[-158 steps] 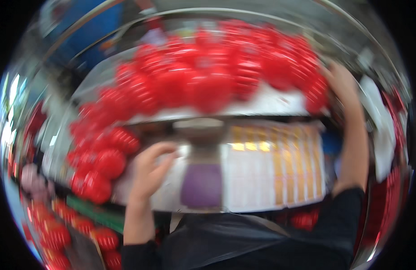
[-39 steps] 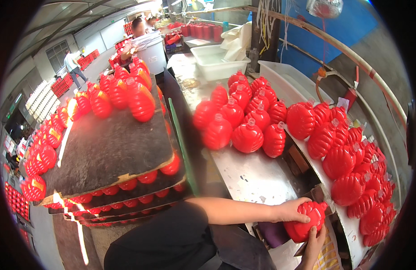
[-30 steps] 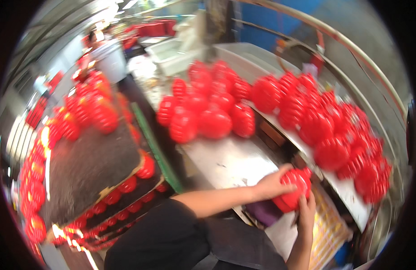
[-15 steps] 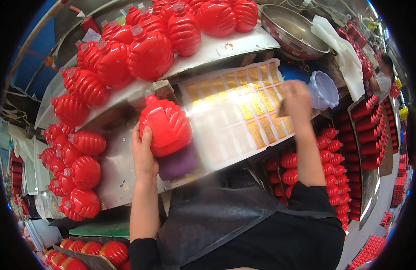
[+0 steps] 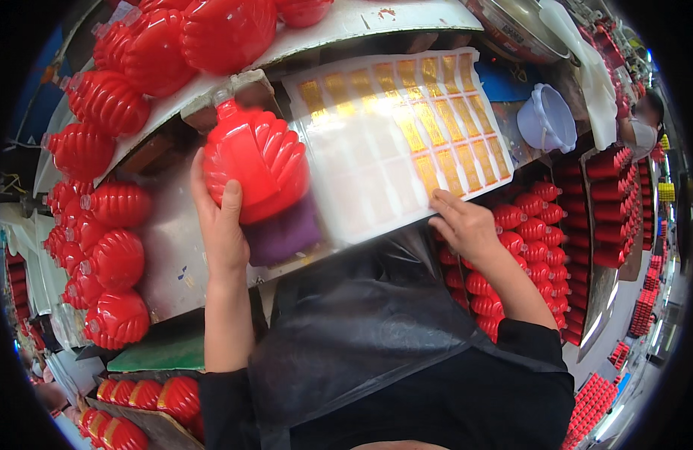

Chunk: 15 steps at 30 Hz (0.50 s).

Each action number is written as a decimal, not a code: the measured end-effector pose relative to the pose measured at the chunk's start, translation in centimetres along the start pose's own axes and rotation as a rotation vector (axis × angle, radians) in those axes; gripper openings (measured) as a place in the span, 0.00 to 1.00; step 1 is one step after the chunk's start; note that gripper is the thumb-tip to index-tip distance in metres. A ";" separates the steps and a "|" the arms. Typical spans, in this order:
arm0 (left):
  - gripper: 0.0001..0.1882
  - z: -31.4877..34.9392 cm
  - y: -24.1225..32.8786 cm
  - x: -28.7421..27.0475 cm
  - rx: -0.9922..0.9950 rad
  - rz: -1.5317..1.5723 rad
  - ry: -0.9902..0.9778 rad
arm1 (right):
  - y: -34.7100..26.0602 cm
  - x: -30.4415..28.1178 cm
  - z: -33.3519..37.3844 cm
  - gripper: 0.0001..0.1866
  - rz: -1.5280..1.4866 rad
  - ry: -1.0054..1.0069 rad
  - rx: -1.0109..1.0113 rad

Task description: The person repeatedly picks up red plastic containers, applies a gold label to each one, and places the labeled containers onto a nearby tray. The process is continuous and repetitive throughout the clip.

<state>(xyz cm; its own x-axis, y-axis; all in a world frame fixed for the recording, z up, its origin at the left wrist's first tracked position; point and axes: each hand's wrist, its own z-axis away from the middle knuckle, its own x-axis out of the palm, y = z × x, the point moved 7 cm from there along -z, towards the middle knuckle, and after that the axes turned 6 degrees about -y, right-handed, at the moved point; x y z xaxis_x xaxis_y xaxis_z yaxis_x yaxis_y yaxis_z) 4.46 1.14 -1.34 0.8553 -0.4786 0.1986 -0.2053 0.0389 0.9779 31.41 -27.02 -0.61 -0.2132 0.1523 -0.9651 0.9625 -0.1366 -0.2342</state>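
Holding red bottle (image 5: 260,161): left hand (image 5: 219,225) | right hand (image 5: 466,225): grip unclear, shifted to label sheet (image 5: 365,172), near edge

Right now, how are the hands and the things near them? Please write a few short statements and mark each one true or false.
1. The left hand holds a red bottle. True.
2. The right hand rests on top of the bottle. False: the right hand has its fingertips at the near edge of the sheet.
3. Gold strips cover only part of the sheet. True.
4. The bucket is red. False: the bucket is a pale blue-violet.
5. The purple pad lies to the left of the sheet. True.
6. The bottle's top points toward the person. False: its neck points away.
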 end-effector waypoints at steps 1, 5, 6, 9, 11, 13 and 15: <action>0.38 0.0 0.1 0.1 0.007 -0.024 -0.010 | -0.4 0.7 0.5 0.18 0.009 -0.041 -0.015; 0.45 -0.2 0.1 -0.1 -0.033 0.082 -0.026 | -0.3 1.2 0.8 0.20 0.108 0.073 -0.064; 0.46 0.0 0.3 0.1 -0.022 0.080 -0.044 | -0.4 1.6 0.6 0.20 0.128 0.078 -0.084; 0.52 0.3 0.8 0.0 -0.044 0.021 -0.028 | -1.9 1.3 0.1 0.14 0.139 0.164 -0.222; 0.54 0.4 1.3 0.1 -0.029 0.065 -0.034 | -2.5 0.6 -0.5 0.10 -0.023 0.098 -0.232; 0.54 0.2 1.5 0.1 -0.039 0.014 -0.030 | -1.1 0.6 -2.0 0.08 -0.315 -0.134 0.057; 0.54 0.2 1.6 0.1 -0.044 -0.030 -0.026 | -0.2 0.4 -4.3 0.09 -0.647 -0.235 0.323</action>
<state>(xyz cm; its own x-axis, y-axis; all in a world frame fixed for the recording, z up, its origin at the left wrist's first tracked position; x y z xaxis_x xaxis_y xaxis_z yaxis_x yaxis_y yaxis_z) 4.08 0.96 0.21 0.8482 -0.5023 0.1683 -0.1586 0.0624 0.9854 31.87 -22.74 -0.48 -0.7834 0.0919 -0.6147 0.5441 -0.3766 -0.7497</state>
